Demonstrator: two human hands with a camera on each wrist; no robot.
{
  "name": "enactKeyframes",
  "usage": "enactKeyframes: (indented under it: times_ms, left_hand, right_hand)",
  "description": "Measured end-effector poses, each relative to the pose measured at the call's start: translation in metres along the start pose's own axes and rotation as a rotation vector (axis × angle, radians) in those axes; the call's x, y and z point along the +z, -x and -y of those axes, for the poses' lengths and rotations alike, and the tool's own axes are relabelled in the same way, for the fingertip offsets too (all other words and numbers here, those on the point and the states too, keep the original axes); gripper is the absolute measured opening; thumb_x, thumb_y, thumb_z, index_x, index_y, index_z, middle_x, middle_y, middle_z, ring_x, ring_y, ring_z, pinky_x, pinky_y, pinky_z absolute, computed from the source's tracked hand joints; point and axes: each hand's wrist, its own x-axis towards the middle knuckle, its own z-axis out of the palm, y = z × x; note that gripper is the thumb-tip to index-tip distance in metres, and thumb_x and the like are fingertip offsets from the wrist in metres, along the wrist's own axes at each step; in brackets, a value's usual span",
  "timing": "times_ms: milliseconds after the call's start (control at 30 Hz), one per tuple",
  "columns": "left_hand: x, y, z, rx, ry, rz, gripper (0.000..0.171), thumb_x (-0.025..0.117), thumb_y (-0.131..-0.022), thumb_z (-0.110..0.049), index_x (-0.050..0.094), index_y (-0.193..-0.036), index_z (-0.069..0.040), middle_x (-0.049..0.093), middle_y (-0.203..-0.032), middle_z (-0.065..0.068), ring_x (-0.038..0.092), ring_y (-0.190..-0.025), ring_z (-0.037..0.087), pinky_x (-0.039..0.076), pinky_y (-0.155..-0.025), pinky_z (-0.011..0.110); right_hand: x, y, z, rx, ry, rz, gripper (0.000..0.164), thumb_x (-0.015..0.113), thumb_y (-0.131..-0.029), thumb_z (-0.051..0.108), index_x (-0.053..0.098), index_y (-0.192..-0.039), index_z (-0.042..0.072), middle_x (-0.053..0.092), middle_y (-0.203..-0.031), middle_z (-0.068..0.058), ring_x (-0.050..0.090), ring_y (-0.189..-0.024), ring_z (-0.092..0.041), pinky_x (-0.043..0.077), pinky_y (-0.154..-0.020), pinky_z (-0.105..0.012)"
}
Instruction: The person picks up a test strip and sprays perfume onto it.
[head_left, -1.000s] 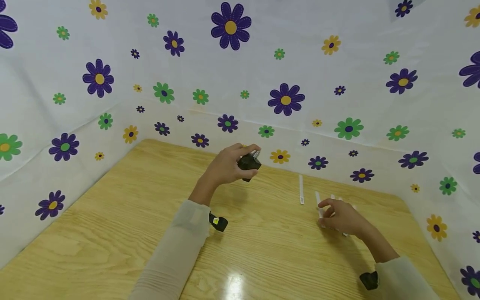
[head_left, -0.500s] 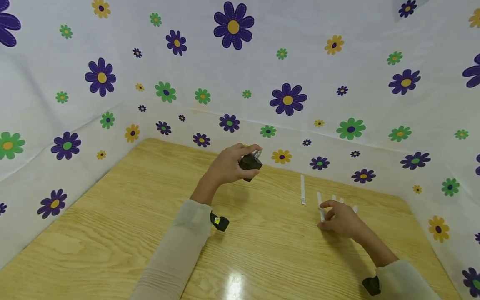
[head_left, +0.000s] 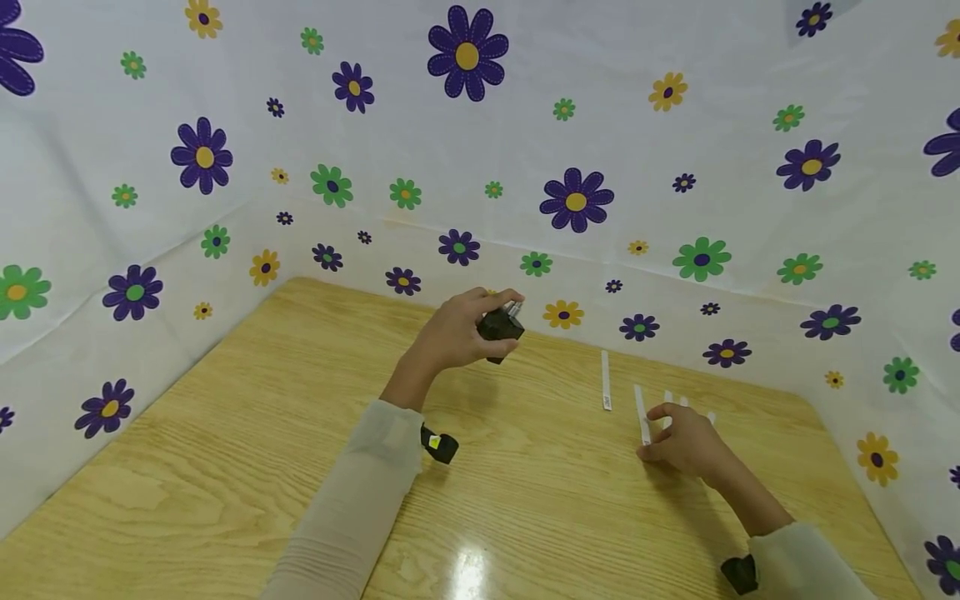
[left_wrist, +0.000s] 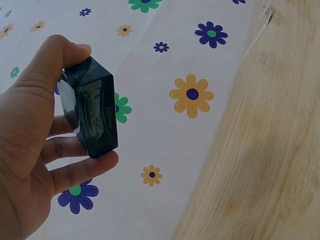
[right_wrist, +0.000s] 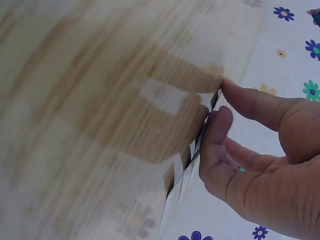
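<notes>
My left hand (head_left: 455, 329) holds a dark glass perfume bottle (head_left: 498, 327) with a silvery spray top, raised over the back of the table. In the left wrist view, the thumb lies at one end of the bottle (left_wrist: 95, 107) and the fingers support its other side. My right hand (head_left: 686, 442) is low at the table's right side with bent fingers, thumb and index finger apart. They are right beside a narrow white paper strip (head_left: 642, 412) that lies flat. In the right wrist view, the thumb tip and index finger of my hand (right_wrist: 270, 150) come down by the strips.
Another white paper strip (head_left: 606, 379) with a small printed label lies to the left. Several more strips (head_left: 667, 398) stick out behind my right hand, partly hidden. The wooden table (head_left: 225, 417) meets a white flower-patterned cloth (head_left: 495, 142) at the back and sides.
My right hand's index finger has shifted slightly right, baring more of the strip beside it. The left hand and perfume bottle stay in place; the head view has shifted slightly.
</notes>
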Motion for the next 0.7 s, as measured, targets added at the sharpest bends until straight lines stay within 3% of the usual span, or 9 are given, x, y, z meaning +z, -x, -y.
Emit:
enactKeyframes:
  times_ms: [400,700]
  left_hand:
    - [0.0006,0.0002,0.0001,-0.004,-0.014,0.008,0.061,0.079,-0.088,-0.039,0.057,-0.145,-0.034,0.062,-0.118,0.009,0.061,-0.095,0.023,0.057,-0.078,0.039]
    - [-0.0002,0.0006,-0.0011,-0.005,-0.015,0.009,0.063,0.08,-0.087,-0.04,0.057,-0.145,-0.035,0.062,-0.119,0.009,0.061,-0.095,0.023,0.057,-0.078,0.039]
  right_hand:
    - [-0.0009,0.0052,0.0021,0.03,-0.081,0.006,0.065,0.082,-0.084,0.007,0.049,-0.136,-0.012,0.063,-0.109,-0.027,0.061,-0.097,-0.037,0.054,-0.078,-0.046]
    - [-0.0006,0.0089,0.0003,0.022,-0.141,0.003,0.058,0.077,-0.085,0.001,0.05,-0.135,-0.013,0.067,-0.096,-0.016,0.063,-0.085,-0.024,0.052,-0.074,-0.038]
